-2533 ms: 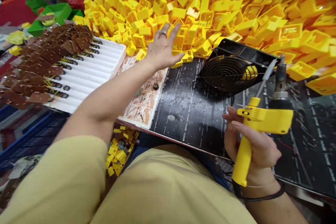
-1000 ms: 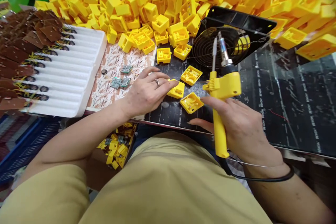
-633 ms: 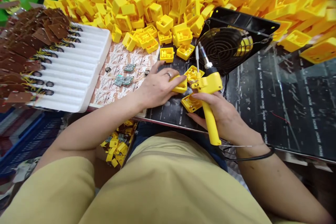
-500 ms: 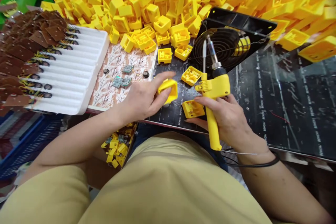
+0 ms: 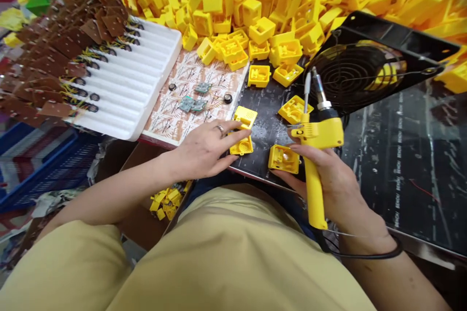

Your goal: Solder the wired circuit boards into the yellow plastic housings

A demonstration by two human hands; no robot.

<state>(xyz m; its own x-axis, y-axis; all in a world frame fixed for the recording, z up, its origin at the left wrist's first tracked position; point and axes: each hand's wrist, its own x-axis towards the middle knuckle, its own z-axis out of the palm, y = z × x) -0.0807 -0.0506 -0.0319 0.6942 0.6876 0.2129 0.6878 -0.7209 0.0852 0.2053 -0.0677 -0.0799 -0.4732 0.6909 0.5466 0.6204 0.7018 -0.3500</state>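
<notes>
My left hand (image 5: 204, 148) is low over the near edge of the bench, its fingers round a small yellow plastic case (image 5: 242, 146) with a round grille inside. Another yellow case piece (image 5: 246, 116), with small holes in its face, touches those fingers from behind. A yellow soldering gun (image 5: 316, 177) with a solder feed tube is gripped in my right hand (image 5: 333, 175), its tip pointing away from me. Fingers of that hand also touch an open yellow case (image 5: 284, 159). Just beyond lies one more open case (image 5: 295, 109).
A heap of yellow cases (image 5: 233, 0) fills the back. At right stands a black fan (image 5: 350, 70). Small green circuit boards (image 5: 192, 103) and round black parts lie left of centre, beside a white foam tray (image 5: 149, 82) bearing brown boards with wires. A blue basket (image 5: 44, 155) is below.
My left hand has lowered the yellow case onto the bench, where two pieces now show by its fingers. My right hand keeps hold of the soldering gun. The view has shifted left.
</notes>
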